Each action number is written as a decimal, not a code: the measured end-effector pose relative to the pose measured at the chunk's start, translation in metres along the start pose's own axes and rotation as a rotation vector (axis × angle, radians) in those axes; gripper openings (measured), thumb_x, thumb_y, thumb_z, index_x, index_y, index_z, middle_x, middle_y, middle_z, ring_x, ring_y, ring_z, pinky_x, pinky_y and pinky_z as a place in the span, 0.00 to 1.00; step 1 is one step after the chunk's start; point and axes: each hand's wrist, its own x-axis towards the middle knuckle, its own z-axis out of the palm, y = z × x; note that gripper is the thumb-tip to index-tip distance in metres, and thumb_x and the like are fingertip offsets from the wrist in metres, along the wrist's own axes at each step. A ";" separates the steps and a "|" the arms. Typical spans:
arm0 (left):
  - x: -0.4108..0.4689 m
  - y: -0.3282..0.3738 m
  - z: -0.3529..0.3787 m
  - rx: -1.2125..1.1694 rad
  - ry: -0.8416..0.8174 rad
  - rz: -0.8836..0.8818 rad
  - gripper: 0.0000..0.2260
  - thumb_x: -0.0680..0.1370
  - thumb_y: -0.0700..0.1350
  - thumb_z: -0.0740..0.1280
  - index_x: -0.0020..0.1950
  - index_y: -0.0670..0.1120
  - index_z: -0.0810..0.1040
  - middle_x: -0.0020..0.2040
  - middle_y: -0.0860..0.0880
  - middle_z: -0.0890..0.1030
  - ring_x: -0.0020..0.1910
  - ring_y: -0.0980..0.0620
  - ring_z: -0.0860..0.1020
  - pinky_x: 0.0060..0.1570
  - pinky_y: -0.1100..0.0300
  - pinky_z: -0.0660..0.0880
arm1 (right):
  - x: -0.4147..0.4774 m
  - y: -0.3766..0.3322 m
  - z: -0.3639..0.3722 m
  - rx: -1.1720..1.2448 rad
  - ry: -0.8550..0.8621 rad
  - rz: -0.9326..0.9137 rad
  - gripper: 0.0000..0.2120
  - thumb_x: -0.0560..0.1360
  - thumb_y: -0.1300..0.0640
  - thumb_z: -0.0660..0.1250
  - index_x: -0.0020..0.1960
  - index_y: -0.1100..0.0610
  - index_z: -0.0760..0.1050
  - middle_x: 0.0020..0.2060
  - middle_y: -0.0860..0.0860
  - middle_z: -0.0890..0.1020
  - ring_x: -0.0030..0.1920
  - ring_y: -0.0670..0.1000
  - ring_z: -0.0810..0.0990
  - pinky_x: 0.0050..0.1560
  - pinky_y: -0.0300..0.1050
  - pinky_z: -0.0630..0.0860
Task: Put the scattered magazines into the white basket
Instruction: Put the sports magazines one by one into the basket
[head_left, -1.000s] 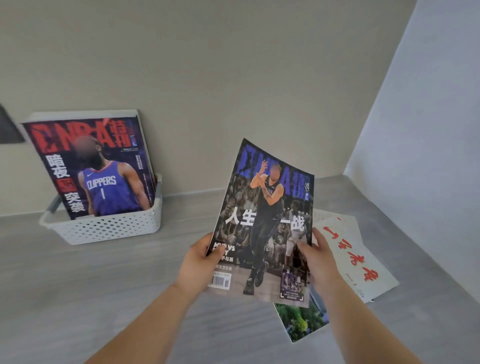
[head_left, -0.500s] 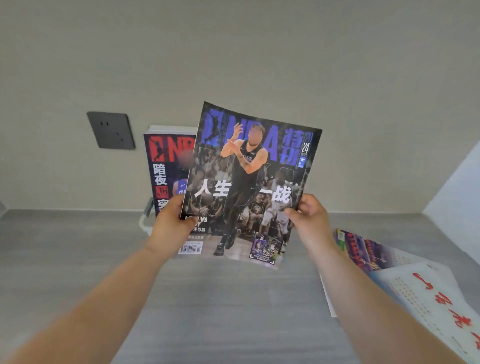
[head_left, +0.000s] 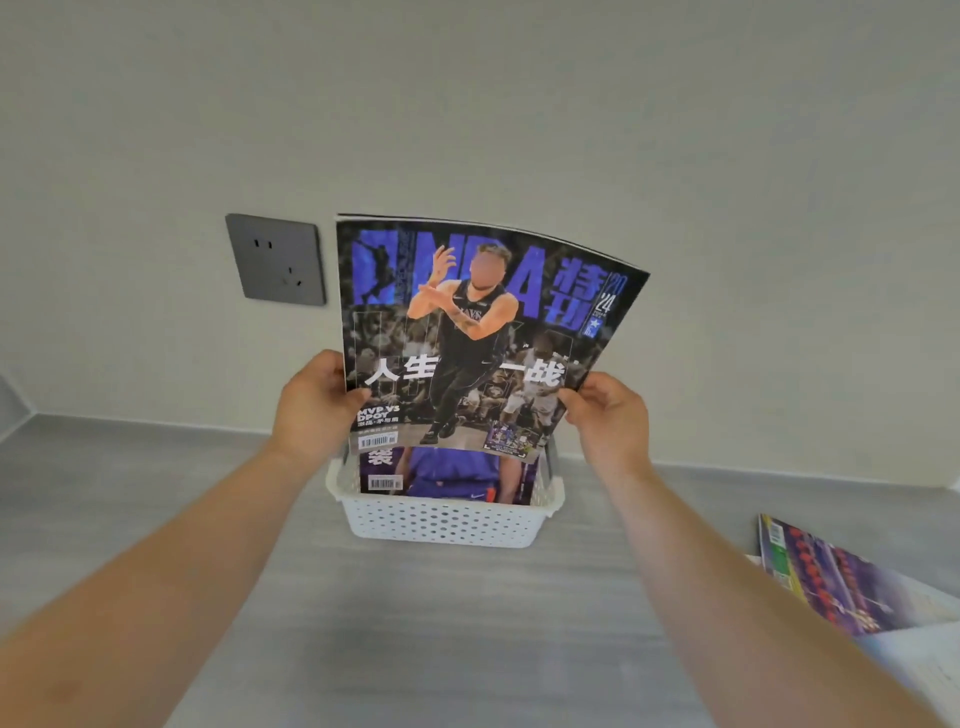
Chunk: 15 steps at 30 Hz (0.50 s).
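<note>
Left hand (head_left: 311, 402) and right hand (head_left: 610, 415) grip the upright magazine (head_left: 478, 338) by its side edges, fingers curled, above the white basket (head_left: 447, 522).

On table (head_left: 467, 634): basket (head_left: 447, 525), second magazine (head_left: 452, 475) inside; held magazine (head_left: 483, 332) above, before it; loose magazine (head_left: 826, 582) right.

Home-like room corner: beige wall (head_left: 467, 104), grey power socket (head_left: 277, 259), grey wood-grain tabletop (head_left: 441, 623), white magazine basket (head_left: 441, 525).
</note>
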 end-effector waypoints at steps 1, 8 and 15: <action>0.000 -0.007 0.003 0.009 -0.019 -0.024 0.09 0.71 0.31 0.64 0.40 0.44 0.69 0.43 0.47 0.78 0.37 0.51 0.75 0.26 0.75 0.67 | 0.000 0.006 0.001 -0.012 0.000 0.021 0.05 0.70 0.66 0.66 0.40 0.58 0.77 0.30 0.46 0.77 0.31 0.46 0.74 0.38 0.45 0.73; -0.002 -0.040 0.020 0.097 -0.042 -0.181 0.06 0.71 0.32 0.65 0.47 0.36 0.75 0.48 0.37 0.82 0.48 0.42 0.79 0.42 0.60 0.67 | -0.006 0.036 0.009 -0.108 -0.047 0.126 0.05 0.70 0.65 0.66 0.43 0.59 0.79 0.35 0.52 0.80 0.33 0.47 0.77 0.38 0.40 0.73; -0.002 -0.057 0.023 0.288 0.008 -0.224 0.04 0.70 0.36 0.67 0.36 0.40 0.74 0.45 0.35 0.82 0.40 0.43 0.74 0.37 0.60 0.62 | -0.007 0.040 0.020 -0.180 -0.072 0.143 0.05 0.70 0.64 0.65 0.43 0.60 0.80 0.34 0.51 0.80 0.35 0.49 0.78 0.35 0.36 0.74</action>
